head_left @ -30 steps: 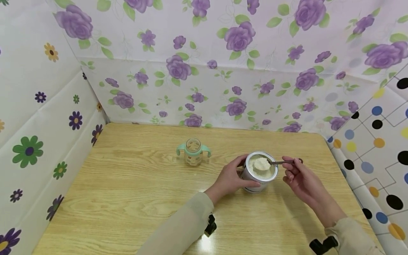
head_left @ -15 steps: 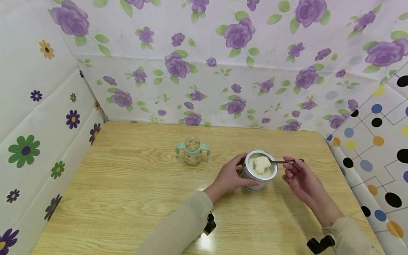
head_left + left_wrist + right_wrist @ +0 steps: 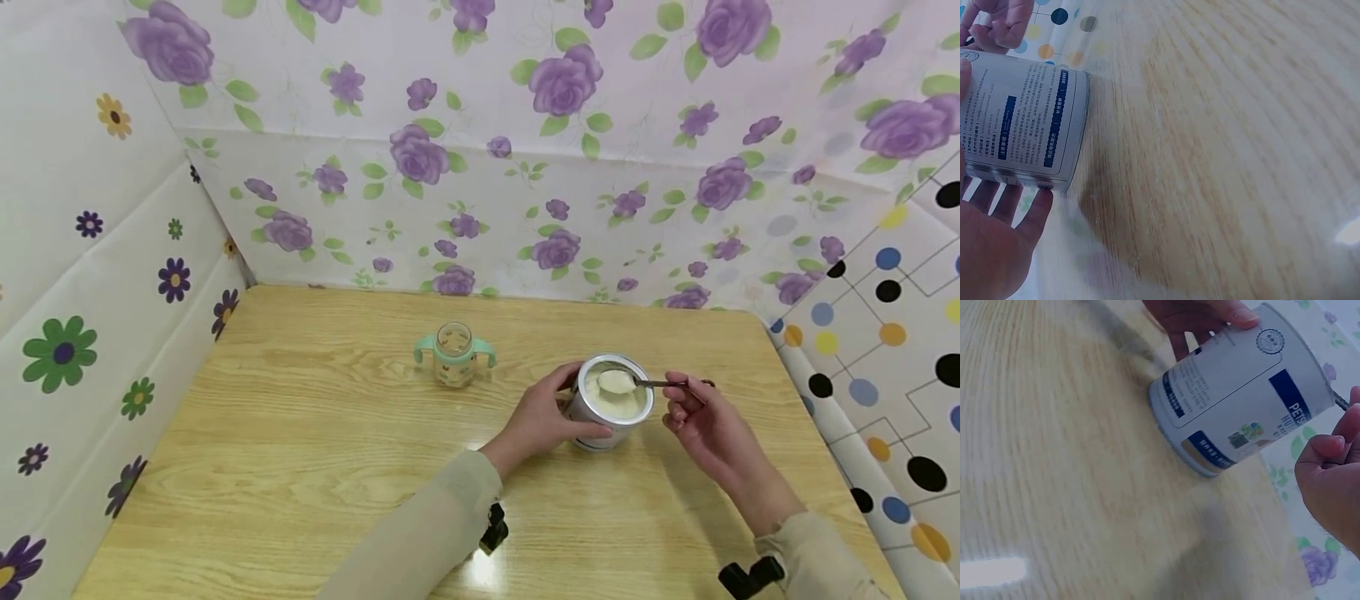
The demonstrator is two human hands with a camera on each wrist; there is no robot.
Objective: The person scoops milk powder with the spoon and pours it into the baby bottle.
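Observation:
In the head view, my left hand (image 3: 542, 412) is wrapped round the side of a white tin can (image 3: 596, 442) full of pale cream powder (image 3: 618, 407). The can stands upright on the table; its label wall (image 3: 1019, 115) with small print faces the left wrist camera. Between thumb and fingers, my right hand (image 3: 708, 429) pinches the dark handle of a metal spoon (image 3: 652, 383). A rounded scoop of powder fills the spoon's bowl, which lies just inside the can's opening. In the right wrist view only part of the right hand (image 3: 1332, 475) shows, beside the can's rim.
A clear baby bottle (image 3: 455, 371) with a mint-green collar and two handles stands uncapped, left of the can. The wooden table (image 3: 337, 467) ends at a back wall of purple-flowered cloth (image 3: 487, 192); patterned cloth also hangs at both sides.
The tall, rough heap of powder on the spoon has become lower and smoother. Spoon and right hand have shifted slightly; the left hand keeps its hold on the can.

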